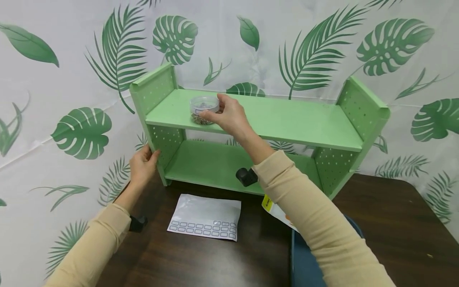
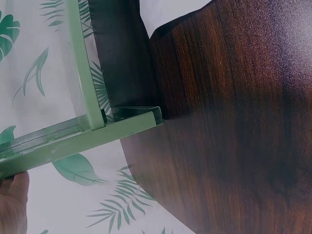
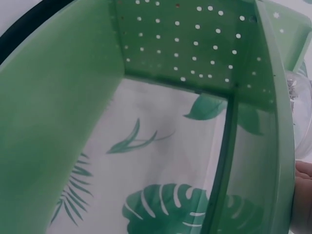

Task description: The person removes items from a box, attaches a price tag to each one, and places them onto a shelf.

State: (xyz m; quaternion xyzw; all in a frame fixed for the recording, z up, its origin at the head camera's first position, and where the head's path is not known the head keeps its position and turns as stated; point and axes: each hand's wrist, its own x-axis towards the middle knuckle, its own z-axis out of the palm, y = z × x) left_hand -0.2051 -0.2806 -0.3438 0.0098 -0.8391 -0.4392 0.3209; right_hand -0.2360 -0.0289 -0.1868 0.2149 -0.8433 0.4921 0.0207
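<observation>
A green two-tier shelf (image 1: 287,119) with perforated sides stands against the leaf-print backdrop. On its upper board, near the left end, is a clear round container (image 1: 204,107) with small brownish pieces inside; the right hand (image 1: 231,115) grips it between thumb and fingers. The left hand (image 1: 142,165) pinches the edge of the shelf's left side panel. In the left wrist view, the left hand's fingers (image 2: 18,187) touch the green frame (image 2: 78,146). The right wrist view shows part of the right hand (image 3: 303,195) beside the clear container (image 3: 302,114) at the right edge.
A white sheet (image 1: 206,213) with rows of small outlined boxes lies on the dark wooden table (image 1: 215,263) before the shelf. Under the right forearm are a blue bin (image 1: 305,259) and a white packet with a yellow label (image 1: 267,202). The lower shelf board (image 1: 201,163) is green.
</observation>
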